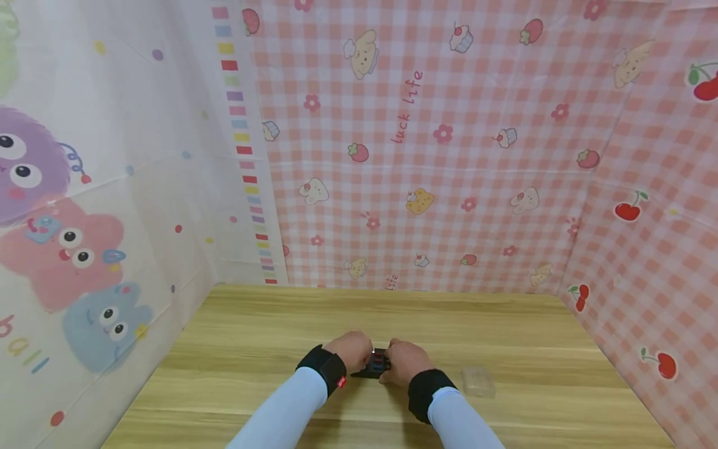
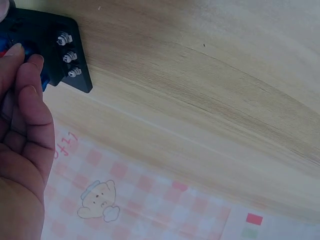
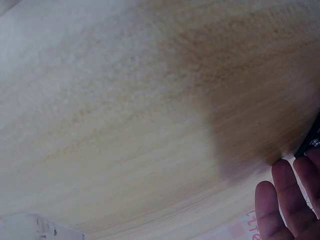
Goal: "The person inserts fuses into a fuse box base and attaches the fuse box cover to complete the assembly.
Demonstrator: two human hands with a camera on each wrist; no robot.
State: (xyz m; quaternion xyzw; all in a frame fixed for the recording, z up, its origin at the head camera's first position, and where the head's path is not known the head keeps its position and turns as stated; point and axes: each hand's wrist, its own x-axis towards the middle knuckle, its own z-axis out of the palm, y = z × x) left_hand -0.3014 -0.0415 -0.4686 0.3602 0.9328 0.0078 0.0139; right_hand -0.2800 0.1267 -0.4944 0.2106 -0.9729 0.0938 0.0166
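Note:
A small black base with screw terminals (image 1: 370,371) lies on the table between both hands. Its one end shows a row of three silver screws in the left wrist view, and blue and red parts sit on it (image 2: 32,49). My left hand (image 1: 352,351) has curled fingers, with thumb and fingertips pinching at a blue part. From the other side my right hand (image 1: 408,363) grips the base's right end, thumb at the near edge and fingers at the far one. Only a dark corner of the base (image 3: 312,137) shows beyond the right fingers in the right wrist view.
A clear plastic box (image 1: 478,381) lies on the wood-grain table (image 1: 252,349), right of my right hand. Behind the table hangs a pink checked cloth (image 1: 426,168), and a white cartoon cloth (image 1: 185,162) hangs on the left.

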